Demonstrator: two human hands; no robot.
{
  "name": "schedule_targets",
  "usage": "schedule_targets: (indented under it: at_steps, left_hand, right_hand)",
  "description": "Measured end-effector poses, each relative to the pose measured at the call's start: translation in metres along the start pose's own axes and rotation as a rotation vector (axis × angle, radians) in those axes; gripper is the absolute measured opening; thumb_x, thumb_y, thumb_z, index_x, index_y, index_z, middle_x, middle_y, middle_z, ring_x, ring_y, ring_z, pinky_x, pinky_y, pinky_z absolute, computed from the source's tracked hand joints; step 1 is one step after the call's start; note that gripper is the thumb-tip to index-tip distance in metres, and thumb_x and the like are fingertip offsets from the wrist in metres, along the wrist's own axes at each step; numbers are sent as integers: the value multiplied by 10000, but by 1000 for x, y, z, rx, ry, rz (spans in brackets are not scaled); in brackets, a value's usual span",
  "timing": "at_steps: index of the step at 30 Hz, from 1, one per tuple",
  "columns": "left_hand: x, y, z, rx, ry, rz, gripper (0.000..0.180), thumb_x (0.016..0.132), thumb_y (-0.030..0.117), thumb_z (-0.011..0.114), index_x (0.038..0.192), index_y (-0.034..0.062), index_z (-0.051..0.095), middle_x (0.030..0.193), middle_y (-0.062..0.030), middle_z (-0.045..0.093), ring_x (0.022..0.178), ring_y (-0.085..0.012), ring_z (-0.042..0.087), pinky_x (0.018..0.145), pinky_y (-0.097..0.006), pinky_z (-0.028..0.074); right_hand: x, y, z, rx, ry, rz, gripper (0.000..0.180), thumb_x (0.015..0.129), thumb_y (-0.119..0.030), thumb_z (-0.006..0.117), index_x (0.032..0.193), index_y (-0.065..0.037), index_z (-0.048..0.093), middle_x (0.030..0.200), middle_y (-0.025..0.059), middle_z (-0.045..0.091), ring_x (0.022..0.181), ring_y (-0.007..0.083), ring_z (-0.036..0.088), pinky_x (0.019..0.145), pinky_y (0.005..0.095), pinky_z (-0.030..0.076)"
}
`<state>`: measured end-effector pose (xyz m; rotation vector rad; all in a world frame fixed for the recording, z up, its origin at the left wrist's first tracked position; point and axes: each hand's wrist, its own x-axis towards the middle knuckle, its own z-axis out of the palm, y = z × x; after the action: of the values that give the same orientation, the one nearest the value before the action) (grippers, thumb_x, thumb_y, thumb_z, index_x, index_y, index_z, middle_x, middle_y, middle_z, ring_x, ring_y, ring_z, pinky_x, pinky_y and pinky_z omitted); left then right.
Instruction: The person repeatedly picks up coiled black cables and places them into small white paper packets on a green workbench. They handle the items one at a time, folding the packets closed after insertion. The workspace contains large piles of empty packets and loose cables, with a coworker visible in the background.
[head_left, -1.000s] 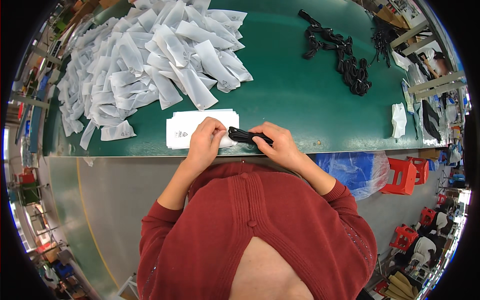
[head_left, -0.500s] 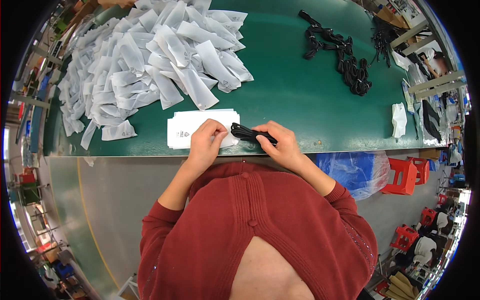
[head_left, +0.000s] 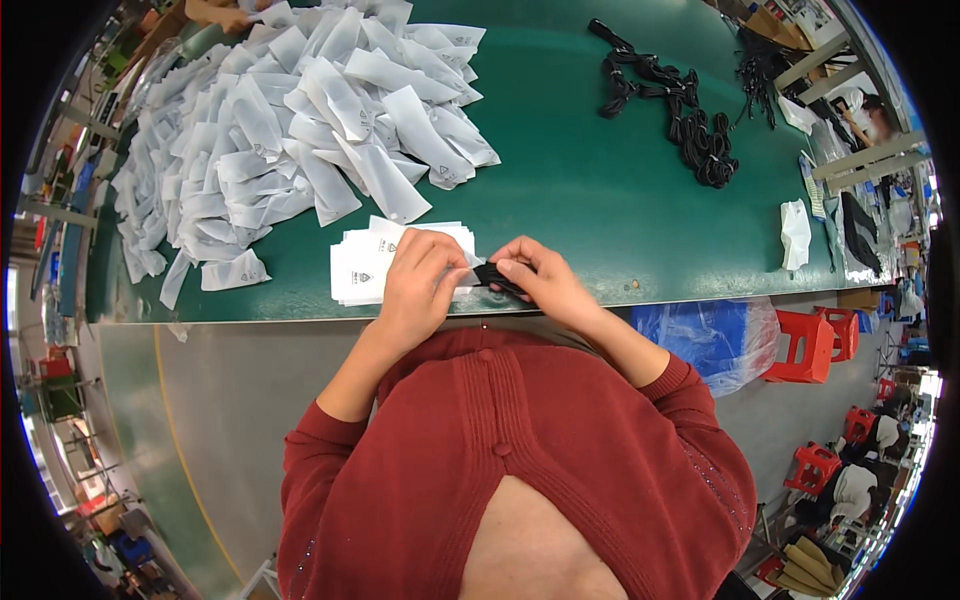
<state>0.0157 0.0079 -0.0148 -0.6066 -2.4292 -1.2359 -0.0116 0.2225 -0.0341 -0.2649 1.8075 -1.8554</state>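
A stack of flat, whitish translucent pouches (head_left: 352, 272) lies near the table's front edge. My left hand (head_left: 418, 285) is closed over its right side, thumb and fingers pinching the edge of the top pouch, which sits slightly askew. Just to the right, my right hand (head_left: 550, 287) grips a small bundle of coiled black cable (head_left: 496, 277). The bundle's left end meets the pouch edge at my left fingertips; whether it is inside the pouch I cannot tell.
A large heap of whitish pouches (head_left: 300, 120) covers the far left of the green table (head_left: 560, 150). Several coiled black cables (head_left: 690, 130) lie at the far right, with a white pouch (head_left: 795, 236) nearer. Red stools (head_left: 802, 345) and a plastic-covered blue bin (head_left: 690, 340) stand below. Another person's hand (head_left: 218, 14) shows top left.
My right hand has moved left with the cable bundle, bringing its end to the pouch edge. My left fingers now pinch that edge, and the top pouch has shifted on the stack.
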Motion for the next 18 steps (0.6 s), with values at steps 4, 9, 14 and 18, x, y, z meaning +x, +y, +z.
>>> schedule_targets:
  at_steps: [4, 9, 14, 18]
  left_hand:
    - [17, 0, -4, 2, 56, -28, 132, 760, -26, 703, 839, 25, 609, 941, -105, 616, 919, -285, 565, 816, -378, 452]
    - [52, -5, -22, -298, 17, -265, 83, 844, 3, 687, 879, 28, 616, 954, -41, 613, 890, -144, 552, 801, -274, 450]
    - [128, -45, -73, -809, 356, -297, 202, 962, 115, 625, 1137, 15, 625, 1041, -25, 613, 869, -109, 558, 787, -231, 451]
    - [145, -38, -93, -82, 654, -61, 246, 961, 105, 616, 1191, 18, 616, 1058, -38, 629, 896, -146, 576, 809, -257, 460]
  right_hand:
    - [0, -20, 5, -428, 76, -510, 238, 908, -63, 661, 1144, -32, 668, 1050, 99, 589, 971, 181, 570, 830, 304, 481]
    - [22, -44, -2, -418, 159, -871, 392, 858, -9, 695, 1240, -35, 611, 1112, 126, 519, 862, 185, 584, 730, 284, 497]
    - [74, -72, -57, -884, 631, -885, 330, 864, -84, 676, 1188, -119, 624, 1049, 177, 545, 804, 323, 636, 697, 404, 559]
    - [128, -49, -165, -1244, 1011, -500, 287, 896, -263, 663, 1150, -133, 632, 1047, 206, 562, 869, 383, 647, 723, 476, 561]
